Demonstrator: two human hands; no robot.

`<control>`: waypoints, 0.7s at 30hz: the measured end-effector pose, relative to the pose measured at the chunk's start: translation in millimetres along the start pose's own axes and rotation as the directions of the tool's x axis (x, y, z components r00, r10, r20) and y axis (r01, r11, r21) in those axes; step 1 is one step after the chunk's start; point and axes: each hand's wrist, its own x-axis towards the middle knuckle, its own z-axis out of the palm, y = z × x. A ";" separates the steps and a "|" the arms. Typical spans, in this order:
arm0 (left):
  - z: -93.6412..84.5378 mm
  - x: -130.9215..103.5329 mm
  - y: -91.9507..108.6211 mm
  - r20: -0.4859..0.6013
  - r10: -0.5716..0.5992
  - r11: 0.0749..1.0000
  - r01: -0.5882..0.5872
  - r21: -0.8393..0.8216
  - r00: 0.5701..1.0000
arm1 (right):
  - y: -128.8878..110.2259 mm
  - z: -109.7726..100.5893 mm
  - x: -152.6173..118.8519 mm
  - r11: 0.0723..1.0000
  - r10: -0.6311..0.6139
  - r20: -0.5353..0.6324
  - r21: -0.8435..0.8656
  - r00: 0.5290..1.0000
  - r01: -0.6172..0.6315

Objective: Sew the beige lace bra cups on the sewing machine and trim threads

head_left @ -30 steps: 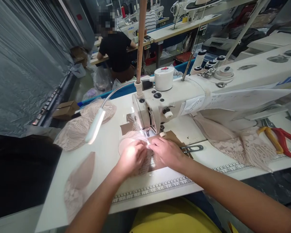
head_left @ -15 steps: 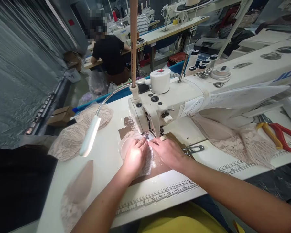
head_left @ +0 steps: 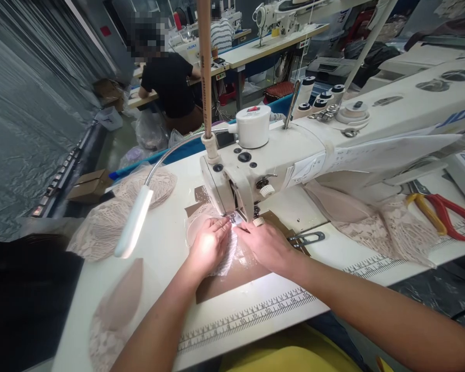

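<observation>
Under the head of the white sewing machine [head_left: 290, 150] lies a pale lace fabric piece [head_left: 225, 262], with a rounded beige part [head_left: 195, 227] showing left of my hand. My left hand [head_left: 209, 243] is closed on this fabric, its fingers pressed together just left of the presser foot [head_left: 232, 218]. From the right, my right hand [head_left: 269, 245] holds the fabric edge close to the foot, fingers bent and nearly meeting the left fingertips. Both hands rest over a brown glossy sheet [head_left: 248, 279] on the table. The fingertips partly hide the stitching spot.
Beige lace cups [head_left: 96, 227] lie at the left, another [head_left: 124, 294] nearer me. To the right are a lace piece [head_left: 391, 222] and red-and-yellow-handled scissors [head_left: 451, 217]. A lamp [head_left: 135, 222] hangs left of the machine head. A ruler strip [head_left: 251, 320] follows the table's front edge. A co-worker [head_left: 168, 88] sits beyond.
The whole view has shifted slightly, moving things a little left. My fingertips are slightly farther apart at the presser foot, and more of the fabric there shows. Both hands stay on the fabric.
</observation>
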 end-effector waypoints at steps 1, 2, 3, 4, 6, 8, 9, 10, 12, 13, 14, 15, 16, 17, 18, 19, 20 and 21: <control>-0.1 0.7 -0.3 -0.003 -0.005 1.000 0.005 -0.004 1.000 | 0.6 1.2 -0.4 1.000 -0.004 -0.009 0.002 1.000 0.004; -0.2 1.4 -0.5 -0.006 -0.009 1.000 0.009 -0.008 1.000 | 1.2 2.3 -0.9 1.000 -0.006 -0.019 0.005 1.000 0.006; -0.3 2.0 -0.6 -0.006 -0.012 1.000 0.012 -0.011 1.000 | 1.8 3.4 -1.4 1.000 -0.009 -0.029 0.008 1.000 0.009; -0.5 2.5 -0.4 -0.006 -0.017 1.000 0.017 -0.012 1.000 | 2.5 4.5 -2.0 1.000 -0.015 -0.038 0.012 0.999 0.015; -1.1 2.7 0.4 0.004 -0.035 0.999 0.035 -0.003 0.999 | 3.9 6.2 -3.2 1.000 -0.024 -0.053 0.019 0.998 0.025; -1.9 2.0 1.3 0.021 -0.055 0.998 0.054 0.018 0.998 | 5.2 7.5 -4.5 0.999 -0.035 -0.060 0.027 0.998 0.037; -2.3 1.4 1.7 0.025 -0.062 0.998 0.061 0.031 0.998 | 5.8 8.1 -5.0 0.999 -0.038 -0.062 0.032 0.997 0.040; -2.6 0.6 1.8 0.022 -0.066 0.997 0.065 0.044 0.998 | 6.3 8.7 -5.4 0.998 -0.041 -0.063 0.036 0.997 0.043; -2.7 -1.2 1.2 0.011 -0.071 0.995 0.070 0.073 0.997 | 6.7 9.8 -5.8 0.998 -0.042 -0.074 0.040 0.996 0.045; -2.5 -2.0 0.7 0.008 -0.076 0.993 0.075 0.090 0.997 | 6.7 10.4 -5.8 0.998 -0.039 -0.080 0.040 0.996 0.043; -2.0 -2.7 0.2 0.010 -0.081 0.991 0.080 0.107 0.997 | 6.6 11.1 -5.9 0.998 -0.037 -0.086 0.039 0.996 0.041; -1.4 -3.3 -0.1 0.016 -0.088 0.988 0.086 0.126 0.996 | 6.3 12.0 -6.0 0.999 -0.036 -0.094 0.038 0.995 0.040; -0.8 -3.7 0.2 0.022 -0.097 0.985 0.093 0.144 0.995 | 6.1 13.0 -6.3 0.999 -0.034 -0.102 0.035 0.994 0.037; -0.6 -4.2 1.1 0.024 -0.108 0.982 0.102 0.160 0.994 | 5.9 14.3 -6.8 0.999 -0.032 -0.110 0.030 0.993 0.036; -1.2 -4.7 2.7 0.020 -0.121 0.978 0.116 0.173 0.992 | 5.8 15.8 -7.5 0.999 -0.033 -0.120 0.023 0.992 0.036; -2.9 -5.4 5.0 0.015 -0.139 0.974 0.134 0.183 0.990 | 6.1 17.4 -8.3 0.999 -0.034 -0.133 0.013 0.990 0.036; -6.0 -6.8 7.8 0.016 -0.162 0.970 0.156 0.187 0.987 | 6.7 19.2 -9.0 0.999 -0.039 -0.147 0.004 0.988 0.040; -10.9 -9.0 10.7 0.022 -0.190 0.965 0.183 0.186 0.981 | 7.6 21.0 -9.4 0.999 -0.048 -0.165 -0.005 0.985 0.048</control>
